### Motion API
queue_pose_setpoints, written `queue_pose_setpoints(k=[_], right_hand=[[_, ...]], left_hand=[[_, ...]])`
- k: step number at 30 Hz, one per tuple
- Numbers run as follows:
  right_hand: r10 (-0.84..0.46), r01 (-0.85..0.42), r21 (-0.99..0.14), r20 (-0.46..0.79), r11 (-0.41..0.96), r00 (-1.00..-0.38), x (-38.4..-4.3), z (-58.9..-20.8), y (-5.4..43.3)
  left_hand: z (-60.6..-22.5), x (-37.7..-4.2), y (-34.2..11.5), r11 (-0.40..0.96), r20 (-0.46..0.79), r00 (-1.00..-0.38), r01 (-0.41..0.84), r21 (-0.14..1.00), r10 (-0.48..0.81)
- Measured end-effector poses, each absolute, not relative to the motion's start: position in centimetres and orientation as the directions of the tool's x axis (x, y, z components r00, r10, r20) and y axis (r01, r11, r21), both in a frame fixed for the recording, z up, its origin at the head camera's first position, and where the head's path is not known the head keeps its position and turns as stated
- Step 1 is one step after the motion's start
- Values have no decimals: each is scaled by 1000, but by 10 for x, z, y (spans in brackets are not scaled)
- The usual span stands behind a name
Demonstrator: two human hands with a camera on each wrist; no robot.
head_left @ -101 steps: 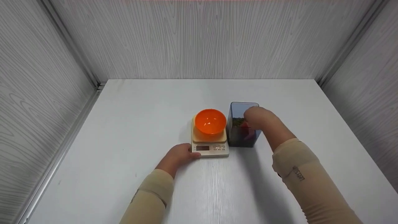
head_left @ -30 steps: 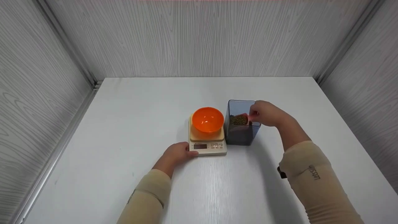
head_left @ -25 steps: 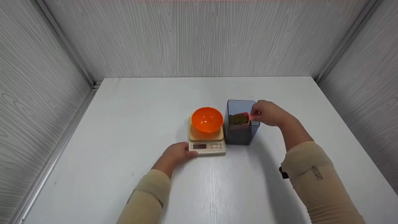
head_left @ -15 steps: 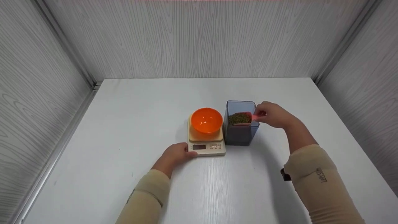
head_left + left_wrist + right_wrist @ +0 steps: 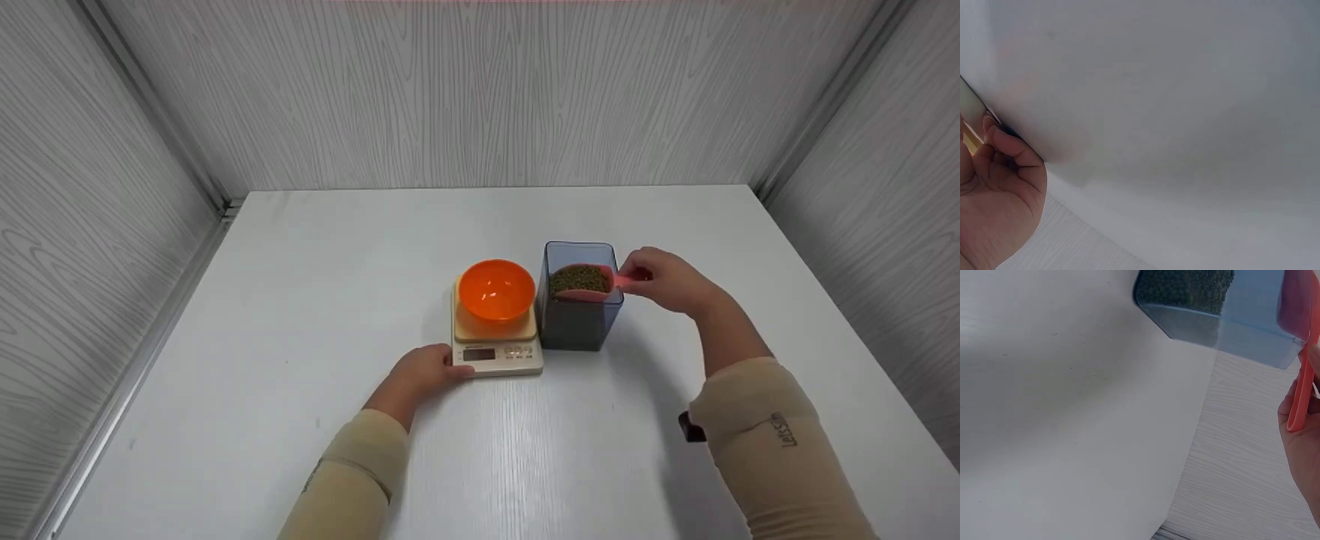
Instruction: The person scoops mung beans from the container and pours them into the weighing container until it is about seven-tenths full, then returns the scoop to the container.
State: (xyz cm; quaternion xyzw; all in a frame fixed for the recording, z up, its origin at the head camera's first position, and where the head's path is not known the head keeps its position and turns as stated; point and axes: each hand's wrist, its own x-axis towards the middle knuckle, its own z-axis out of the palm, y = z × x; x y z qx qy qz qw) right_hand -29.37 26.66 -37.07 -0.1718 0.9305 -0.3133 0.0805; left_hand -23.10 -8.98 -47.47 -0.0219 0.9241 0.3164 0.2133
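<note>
My right hand (image 5: pixel 667 279) pinches the handle of a pink-red scoop (image 5: pixel 615 280), also seen in the right wrist view as a scoop handle (image 5: pixel 1301 396). Small green beans (image 5: pixel 581 279) are heaped in the scoop, which sits level at the mouth of a tall clear bluish container (image 5: pixel 574 330). More beans (image 5: pixel 1185 289) show through the container wall. My left hand (image 5: pixel 424 371) holds the front left corner of a kitchen scale (image 5: pixel 506 364), thumb along its front edge. On the scale's cream platform stands an orange bowl (image 5: pixel 496 291) with nothing in it.
The container stands close against the scale's right side. Everything rests on a white table (image 5: pixel 337 285), bounded at the back by a wood-grain panel (image 5: pixel 480 97), with similar panels left and right.
My right hand was down inside the container earlier; it has risen and drawn right, bringing the bean-filled scoop up to the rim. The left hand keeps its hold on the scale.
</note>
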Motion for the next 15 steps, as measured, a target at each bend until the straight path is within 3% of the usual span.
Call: queue_pose_setpoints(k=[15], right_hand=[[-311, -202, -753, -4, 626, -951, -286, -385, 271]], left_hand=[[-473, -229, -90, 796, -404, -910, -178, 578, 90]])
